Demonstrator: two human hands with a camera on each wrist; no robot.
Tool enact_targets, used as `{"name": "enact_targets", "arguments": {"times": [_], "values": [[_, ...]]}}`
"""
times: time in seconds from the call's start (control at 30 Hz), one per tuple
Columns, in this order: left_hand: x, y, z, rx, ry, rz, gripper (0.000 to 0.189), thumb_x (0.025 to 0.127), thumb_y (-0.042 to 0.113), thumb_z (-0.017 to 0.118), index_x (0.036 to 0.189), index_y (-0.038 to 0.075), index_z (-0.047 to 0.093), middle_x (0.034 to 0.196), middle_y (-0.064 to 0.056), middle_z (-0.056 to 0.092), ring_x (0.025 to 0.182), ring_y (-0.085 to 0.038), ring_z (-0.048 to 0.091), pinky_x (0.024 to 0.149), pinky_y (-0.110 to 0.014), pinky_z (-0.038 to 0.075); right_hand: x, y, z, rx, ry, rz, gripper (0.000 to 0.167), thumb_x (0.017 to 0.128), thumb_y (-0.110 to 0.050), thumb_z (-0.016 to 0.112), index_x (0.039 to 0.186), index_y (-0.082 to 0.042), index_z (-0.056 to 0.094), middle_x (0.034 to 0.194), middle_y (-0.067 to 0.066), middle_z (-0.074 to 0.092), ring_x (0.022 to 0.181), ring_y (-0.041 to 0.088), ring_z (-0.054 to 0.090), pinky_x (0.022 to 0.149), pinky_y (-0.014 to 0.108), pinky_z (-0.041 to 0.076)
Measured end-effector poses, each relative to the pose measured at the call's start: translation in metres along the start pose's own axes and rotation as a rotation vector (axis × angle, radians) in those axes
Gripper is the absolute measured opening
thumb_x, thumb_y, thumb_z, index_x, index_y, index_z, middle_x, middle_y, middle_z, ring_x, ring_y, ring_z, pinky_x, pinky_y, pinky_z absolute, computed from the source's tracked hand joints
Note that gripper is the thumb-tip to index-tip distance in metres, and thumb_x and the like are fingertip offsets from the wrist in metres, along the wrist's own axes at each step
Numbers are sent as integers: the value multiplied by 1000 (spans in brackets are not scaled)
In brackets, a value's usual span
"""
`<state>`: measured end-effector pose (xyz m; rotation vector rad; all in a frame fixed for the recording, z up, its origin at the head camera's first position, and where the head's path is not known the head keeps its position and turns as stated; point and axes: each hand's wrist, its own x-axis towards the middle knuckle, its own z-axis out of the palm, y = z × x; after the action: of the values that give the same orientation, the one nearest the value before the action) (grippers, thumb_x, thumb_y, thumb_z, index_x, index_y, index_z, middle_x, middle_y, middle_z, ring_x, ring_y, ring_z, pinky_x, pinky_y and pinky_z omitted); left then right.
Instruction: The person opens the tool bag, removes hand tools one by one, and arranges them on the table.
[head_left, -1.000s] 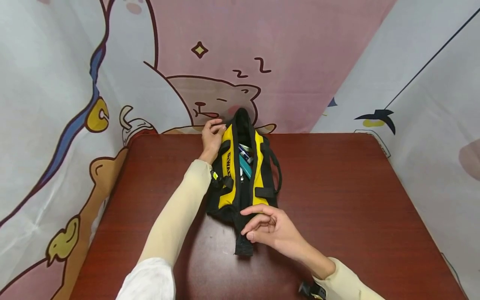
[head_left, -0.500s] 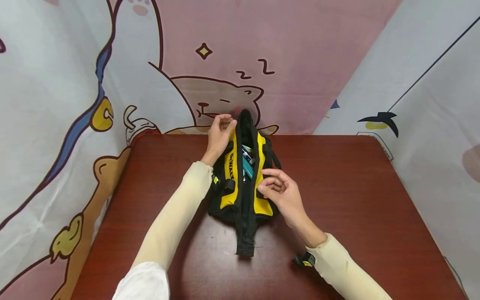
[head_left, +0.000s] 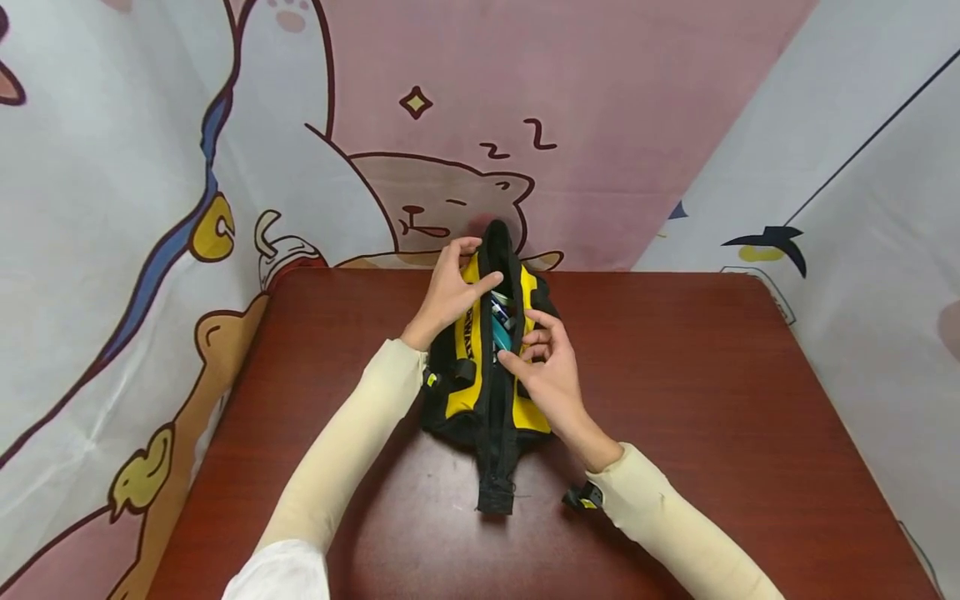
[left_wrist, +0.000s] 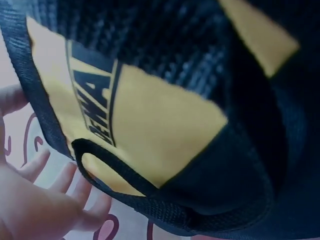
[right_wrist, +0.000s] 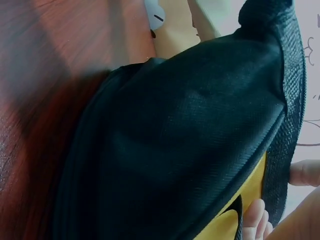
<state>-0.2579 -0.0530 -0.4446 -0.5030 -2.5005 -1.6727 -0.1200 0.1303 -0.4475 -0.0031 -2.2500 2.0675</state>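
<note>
A black and yellow tool bag [head_left: 532,414] stands on the table, its zippered top unzipped. Inside, a teal item [head_left: 501,335] and a dark blue-and-white item [head_left: 501,312] show through the slit. My left hand [head_left: 448,293] is at the bag's far left rim, thumb stretched over the opening and fingers along the outer side. In the left wrist view its fingers extend beside the handle strap [left_wrist: 135,172]. My right hand [head_left: 553,377] straddles the right rim, thumb at the opening and loosely bent fingers by the yellow outer side; the right wrist view shows thumb and fingers either side of the zipper band [right_wrist: 276,172].
The reddish-brown table [head_left: 675,375] extends on both sides of the bag. A cartoon-printed cloth [head_left: 600,167] hangs behind it and along the sides. The bag's black end tab [head_left: 495,497] points toward me.
My right hand has moved from the near end tab up to the right rim. My left hand has shifted right, its thumb spreading over the opening. The view has turned slightly left.
</note>
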Motion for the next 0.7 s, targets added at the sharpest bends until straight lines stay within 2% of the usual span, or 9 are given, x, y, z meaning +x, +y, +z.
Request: {"name": "enact_targets", "arguments": {"times": [0.13,0.37,0.47,0.6,0.7], "values": [[-8,5,-1,9,-79,15,75,101,19,81,163,3,44,162,-22,40,148,-38,44,127,-48,37,0,1,-4,-25,7,0,70,93,4,81,157,-7,52,111,15,55,87,18,59,75,23,51],[-24,14,-2,27,-180,37,82,98,15,80,170,12,41,170,-23,29,154,-43,33,126,-63,32,0,3,-15,1,0,3,70,93,11,77,156,-7,53,102,14,53,79,15,60,67,25,59],[-30,15,-7,23,-178,14,77,98,9,73,169,13,45,173,-21,27,157,-41,32,126,-65,31,-1,4,-19,6,-5,6,70,92,13,75,156,-7,53,100,13,53,78,15,60,65,26,60],[-37,15,-16,11,-149,-25,71,99,5,63,168,16,49,171,-17,36,153,-37,38,127,-63,32,-1,7,-24,22,6,13,71,91,16,73,156,-7,54,99,12,52,74,13,59,63,25,59],[-40,16,-24,18,-149,-48,70,102,5,55,170,18,47,170,-16,41,150,-36,43,128,-61,32,-1,10,-29,45,22,21,73,90,19,71,155,-7,54,97,11,52,71,11,59,62,25,59]]}}
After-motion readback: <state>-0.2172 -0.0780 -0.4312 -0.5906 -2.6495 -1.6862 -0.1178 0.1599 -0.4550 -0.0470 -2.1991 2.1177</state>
